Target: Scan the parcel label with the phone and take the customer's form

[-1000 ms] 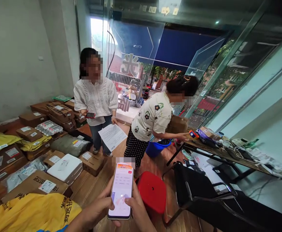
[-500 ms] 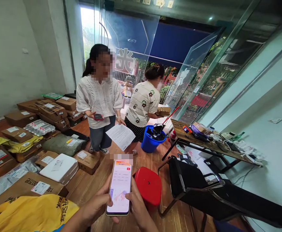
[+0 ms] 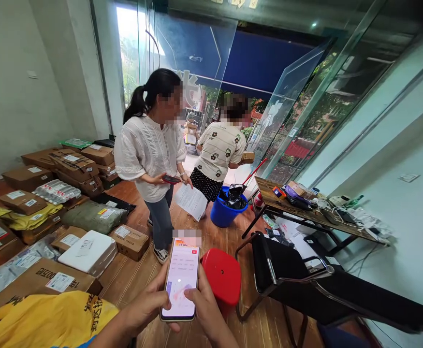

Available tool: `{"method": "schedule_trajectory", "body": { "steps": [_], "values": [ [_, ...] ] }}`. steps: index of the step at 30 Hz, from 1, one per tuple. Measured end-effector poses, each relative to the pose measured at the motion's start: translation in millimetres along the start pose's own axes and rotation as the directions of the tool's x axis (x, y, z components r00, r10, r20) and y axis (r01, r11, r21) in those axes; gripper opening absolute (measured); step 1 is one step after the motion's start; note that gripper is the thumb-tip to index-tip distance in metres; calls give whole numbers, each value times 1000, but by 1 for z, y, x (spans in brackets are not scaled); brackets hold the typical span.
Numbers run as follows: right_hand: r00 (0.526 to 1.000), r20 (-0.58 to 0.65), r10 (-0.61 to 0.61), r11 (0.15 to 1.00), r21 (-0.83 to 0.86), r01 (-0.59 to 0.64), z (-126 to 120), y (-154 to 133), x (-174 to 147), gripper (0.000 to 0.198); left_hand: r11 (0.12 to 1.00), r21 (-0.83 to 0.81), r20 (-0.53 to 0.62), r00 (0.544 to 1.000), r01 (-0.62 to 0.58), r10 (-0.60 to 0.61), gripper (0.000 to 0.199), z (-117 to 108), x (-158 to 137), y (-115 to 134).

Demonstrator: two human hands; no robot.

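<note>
A smartphone (image 3: 180,275) with a lit, mostly white and pinkish screen is held upright between my two hands, low in the middle of the view. My left hand (image 3: 155,295) grips its left edge, the thumb lying over the lower left of the screen. On the other edge my right hand (image 3: 204,295) holds it too, thumb on the lower right of the screen. Some fingers are hidden behind the phone. Just beyond my right hand stands a red plastic stool (image 3: 222,278).
Parcels and cardboard boxes (image 3: 131,241) cover the floor at left. One person (image 3: 153,145) holds a phone and a printed sheet (image 3: 192,203); another (image 3: 222,150) holds a small box by the glass door. A blue bin (image 3: 226,215), wooden table (image 3: 269,193) and black chair (image 3: 269,261) stand at right.
The person with the sheet has turned and stepped right, the paper moving right too. The person with the box has turned further towards the doorway. My hands stay around the phone.
</note>
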State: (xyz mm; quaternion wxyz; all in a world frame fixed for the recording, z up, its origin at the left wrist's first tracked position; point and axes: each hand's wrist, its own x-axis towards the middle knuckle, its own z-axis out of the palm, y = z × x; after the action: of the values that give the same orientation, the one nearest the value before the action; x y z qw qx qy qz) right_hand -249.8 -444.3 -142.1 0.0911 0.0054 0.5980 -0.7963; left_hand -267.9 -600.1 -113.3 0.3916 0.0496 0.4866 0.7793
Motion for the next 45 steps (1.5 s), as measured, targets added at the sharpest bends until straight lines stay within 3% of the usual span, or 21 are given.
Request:
{"method": "schedule_trajectory", "body": {
  "steps": [7, 12, 19, 27, 32, 39, 45],
  "values": [
    [999, -33, 5, 999, -39, -6, 0, -3, -4, 48, 1000, 1, 2, 1000, 13, -13, 110, 2, -1, 1],
    [1000, -25, 4, 998, 67, -2, 0, -2, -4, 55, 1000, 27, 18, 1000, 7, -7, 106, 5, -1, 4],
    [999, -38, 33, 998, 54, -31, 5, -13, -6, 64, 1000, 2, 36, 999, 11, -11, 112, 1, 1, 0],
    [999, -39, 12, 996, 90, -8, 2, -10, -4, 56, 995, 91, 65, 997, -35, 29, 110, -2, 5, -5],
    [996, -86, 19, 993, 115, -9, -2, -11, 1, 48, 998, 64, 48, 999, 4, -7, 113, 2, 4, -2],
    [999, 14, -32, 999, -5, 32, -2, -13, -5, 60, 1000, -3, 60, 998, -11, 12, 100, -3, 8, -6],
    [1000, 13, -10, 996, 93, 9, -6, -5, -3, 56, 995, 74, 67, 996, -71, 67, 111, -7, 13, -15]
  ]
}}
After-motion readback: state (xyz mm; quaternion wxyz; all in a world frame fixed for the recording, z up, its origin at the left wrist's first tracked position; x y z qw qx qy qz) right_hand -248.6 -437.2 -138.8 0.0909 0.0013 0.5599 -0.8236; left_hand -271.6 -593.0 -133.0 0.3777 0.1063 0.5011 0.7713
